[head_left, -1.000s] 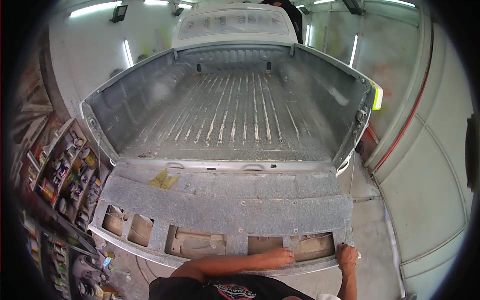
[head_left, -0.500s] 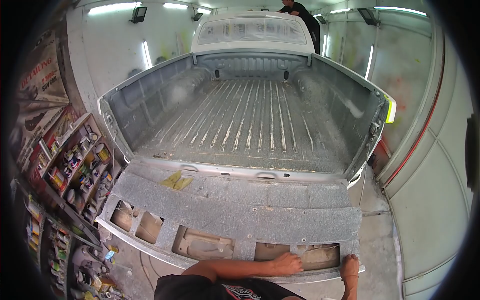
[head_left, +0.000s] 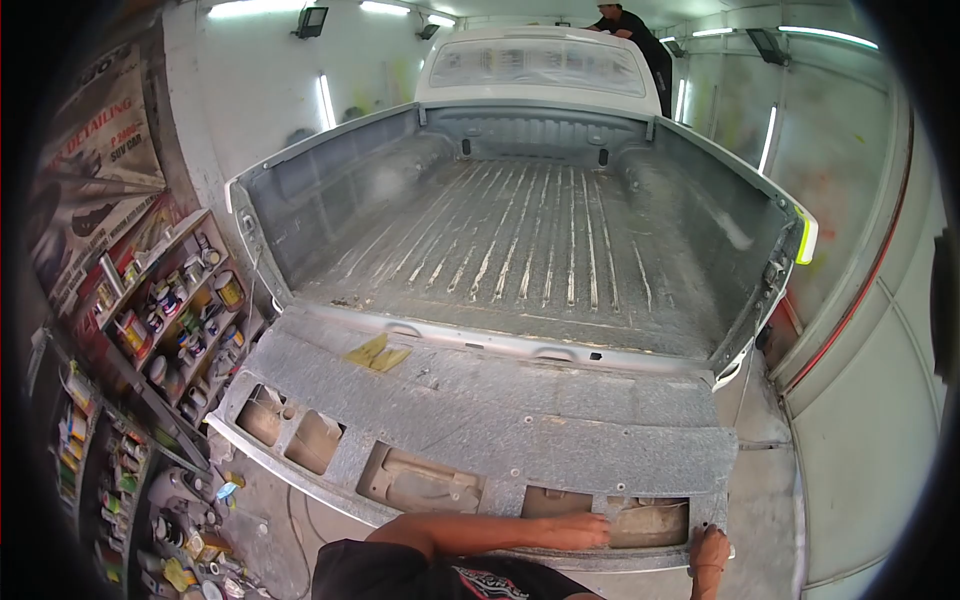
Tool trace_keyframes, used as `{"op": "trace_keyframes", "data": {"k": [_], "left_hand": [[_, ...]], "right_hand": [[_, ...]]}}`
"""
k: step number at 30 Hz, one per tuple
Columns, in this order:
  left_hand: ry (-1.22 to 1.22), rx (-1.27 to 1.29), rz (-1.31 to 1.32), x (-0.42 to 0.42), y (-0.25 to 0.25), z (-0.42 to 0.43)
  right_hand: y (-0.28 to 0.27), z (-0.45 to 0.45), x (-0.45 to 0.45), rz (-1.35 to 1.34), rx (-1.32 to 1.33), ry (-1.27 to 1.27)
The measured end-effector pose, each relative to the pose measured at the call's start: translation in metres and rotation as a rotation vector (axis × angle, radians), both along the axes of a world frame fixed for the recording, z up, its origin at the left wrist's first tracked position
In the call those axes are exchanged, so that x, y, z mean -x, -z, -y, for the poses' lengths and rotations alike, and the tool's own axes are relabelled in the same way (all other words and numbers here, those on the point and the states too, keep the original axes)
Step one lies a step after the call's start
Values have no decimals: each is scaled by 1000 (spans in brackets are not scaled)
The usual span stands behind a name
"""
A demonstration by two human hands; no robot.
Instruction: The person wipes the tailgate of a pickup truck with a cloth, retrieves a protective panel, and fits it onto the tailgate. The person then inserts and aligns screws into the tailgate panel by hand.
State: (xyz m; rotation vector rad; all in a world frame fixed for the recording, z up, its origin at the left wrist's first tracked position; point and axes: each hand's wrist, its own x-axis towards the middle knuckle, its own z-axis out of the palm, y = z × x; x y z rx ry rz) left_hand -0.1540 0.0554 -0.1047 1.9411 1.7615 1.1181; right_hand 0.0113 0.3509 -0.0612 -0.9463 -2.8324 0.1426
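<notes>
The lowered tailgate (head_left: 430,425) of a pickup truck lies in front of me, its inner face speckled grey with several cut-out openings. My left hand (head_left: 583,531) rests by the strip between the two right-hand openings, fingers curled; whatever they may hold is hidden. At the tailgate's right end, my right hand (head_left: 711,549) is closed near the corner, with a small dark spot at its fingertips that is too small to name. A yellowish folded piece of sandpaper or cloth (head_left: 376,352) lies on the upper left of the tailgate.
Beyond is the ribbed, scuffed truck bed (head_left: 520,240). A person (head_left: 635,40) in dark clothing leans over the cab roof. Shelves of cans (head_left: 180,310) stand at left, with clutter (head_left: 200,545) on the floor below. A wall (head_left: 860,430) runs along the right.
My view has turned slightly left, so the truck sits further right and a little lower. My right hand has tilted slightly at the corner; my left hand stays near the same strip.
</notes>
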Motion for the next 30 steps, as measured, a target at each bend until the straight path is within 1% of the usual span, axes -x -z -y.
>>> {"op": "trace_keyframes", "data": {"k": [1,2,3,5,6,8,9,10,11,12,13,14,15,16,17,18,19,20,22,24,26,27,29,30], "left_hand": [[-29,68,-116,-4,-15,-1],[-57,136,-231,-8,-27,-1],[-60,134,-226,-11,-28,-3],[-225,158,-327,-16,-26,-7],[-226,157,-326,-13,-21,-9],[-500,-82,-158,-4,-10,-12],[-577,-76,-124,1,-28,-3],[-653,-67,-86,14,-53,14],[-729,-88,-135,32,-55,28],[-804,-103,-181,53,-50,44],[-873,-60,-234,77,-47,65],[-1088,76,-223,94,-57,83],[-1216,77,-166,119,-52,107],[-1309,65,-260,147,-45,133],[-1370,27,-280,167,-54,158],[-1454,171,-334,192,-48,182],[-1491,126,-375,212,-42,202],[-1528,78,-418,228,-40,216],[-1517,103,-453,247,-46,230],[-1512,130,-475,259,-39,238],[-1476,490,-371,268,-26,244],[-1489,493,-365,263,-30,242],[-1587,284,-285,244,-47,236],[-1603,293,-282,240,-48,246]], "right_hand": [[14,-6,0,-64,-12,-40],[14,-7,0,-128,-24,-80],[14,-8,-1,-124,-25,-83],[9,-6,-1,-85,22,-157],[6,-5,-2,-84,21,-158],[0,-3,-3,-104,67,-201],[-1,-3,-3,-100,69,-201],[-1,-2,-3,-199,75,-174],[-2,-1,-3,-294,82,-144],[-7,0,-3,-279,90,-139],[-16,2,1,-332,114,-110],[-25,4,7,-386,137,-79],[-28,4,13,-391,187,-78],[-28,4,25,-399,235,-77],[-30,14,42,-401,189,-110],[-31,30,66,-445,205,-150],[-38,52,92,-405,265,-172],[-37,73,121,-401,254,-311],[-41,126,181,-417,368,-558],[-42,180,236,-443,479,-719],[-32,223,288,-409,481,-832],[-29,241,311,-393,499,-876],[-25,270,347,-349,493,-907],[-21,281,357,-311,486,-924]]}}
